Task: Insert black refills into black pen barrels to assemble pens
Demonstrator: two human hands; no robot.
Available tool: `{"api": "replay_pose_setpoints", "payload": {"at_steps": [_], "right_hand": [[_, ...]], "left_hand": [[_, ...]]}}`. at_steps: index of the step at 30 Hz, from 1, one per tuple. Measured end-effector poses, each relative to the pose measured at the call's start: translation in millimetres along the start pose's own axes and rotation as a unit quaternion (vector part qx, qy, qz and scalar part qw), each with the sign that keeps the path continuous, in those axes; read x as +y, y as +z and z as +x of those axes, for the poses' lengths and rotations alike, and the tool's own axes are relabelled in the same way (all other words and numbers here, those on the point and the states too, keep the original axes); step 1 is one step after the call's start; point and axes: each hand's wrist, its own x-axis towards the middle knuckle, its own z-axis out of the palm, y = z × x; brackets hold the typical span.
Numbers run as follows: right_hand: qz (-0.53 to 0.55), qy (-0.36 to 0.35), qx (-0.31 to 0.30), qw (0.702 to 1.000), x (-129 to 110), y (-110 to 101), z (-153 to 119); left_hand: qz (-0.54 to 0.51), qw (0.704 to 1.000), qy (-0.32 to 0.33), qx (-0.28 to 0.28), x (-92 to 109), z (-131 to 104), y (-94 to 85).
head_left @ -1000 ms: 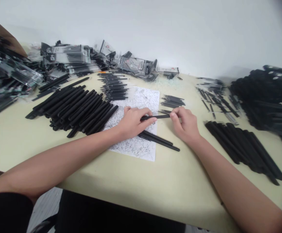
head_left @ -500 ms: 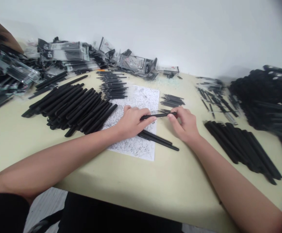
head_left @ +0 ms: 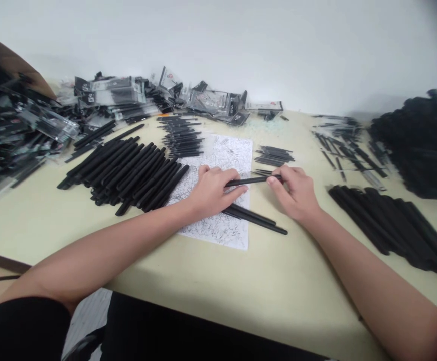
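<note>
Your left hand [head_left: 212,192] and right hand [head_left: 297,193] pinching opposite ends of one black pen [head_left: 254,180], hovering over the scribbled paper [head_left: 226,155], two pens [head_left: 258,219] lying just below it.

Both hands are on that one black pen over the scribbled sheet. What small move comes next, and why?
Probably press the two ends together until the pen seats. The left hand and right hand pinch it level above the scribbled paper, apparently still joining, with a few pens lying just below.
</note>
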Motion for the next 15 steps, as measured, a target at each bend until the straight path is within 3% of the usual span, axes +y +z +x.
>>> {"api": "replay_pose_setpoints", "payload": {"at_steps": [6, 11, 15], "right_hand": [[-0.011, 0.007, 0.009, 1.0, -0.5, 0.7, -0.5], [-0.008, 0.028, 0.018, 0.999, -0.3, 2.1, -1.5], [0.015, 0.033, 0.015, 0.999, -0.3, 3.2, -1.6]], "left_hand": [[-0.017, 0.998, 0.05, 0.032, 1.7, -4.4, -0.9], [-0.03, 0.98, 0.189, 0.062, 0.0, -6.5, -2.8], [-0.026, 0.959, 0.278, 0.051, -2.8, -6.8, -2.2]]}}
